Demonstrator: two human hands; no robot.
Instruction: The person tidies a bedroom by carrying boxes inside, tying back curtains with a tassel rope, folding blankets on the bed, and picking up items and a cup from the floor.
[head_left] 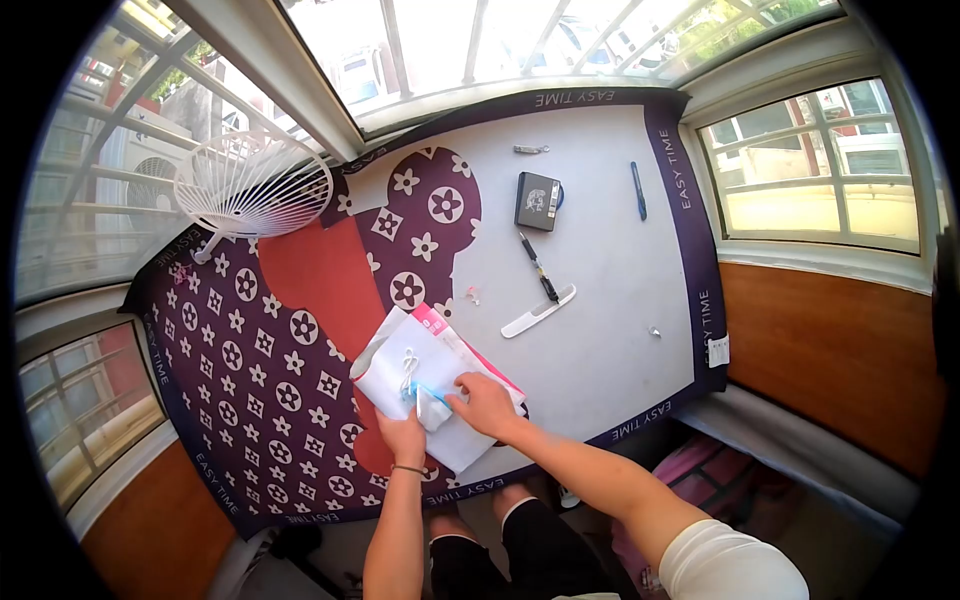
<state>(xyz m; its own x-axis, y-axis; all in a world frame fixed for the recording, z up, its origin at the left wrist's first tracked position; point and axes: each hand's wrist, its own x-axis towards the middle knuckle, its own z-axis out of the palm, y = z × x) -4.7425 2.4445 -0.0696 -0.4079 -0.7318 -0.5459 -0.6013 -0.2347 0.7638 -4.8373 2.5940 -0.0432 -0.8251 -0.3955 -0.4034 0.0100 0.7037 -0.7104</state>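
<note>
A small crumpled white and light-blue piece (432,408) lies over a stack of white papers (465,447); its exact kind is unclear. My left hand (403,438) grips its lower left side, with the thumb pointing up. On its right, my right hand (485,404) has curled fingers, the thumb and forefinger at the end of the blue strip. A looped white cord (409,366) rests on the paper just above the blue part. Beneath the top sheets, a pink-and-white printed booklet (432,319) sticks out at the upper and right edges.
On the patterned mat (600,280) are a white comb (540,312), a black pen (538,267), a dark box (537,201), a nail clipper (531,149) and a blue pen (639,190). A white fan (255,185) stands at the back left. Barred windows surround the table.
</note>
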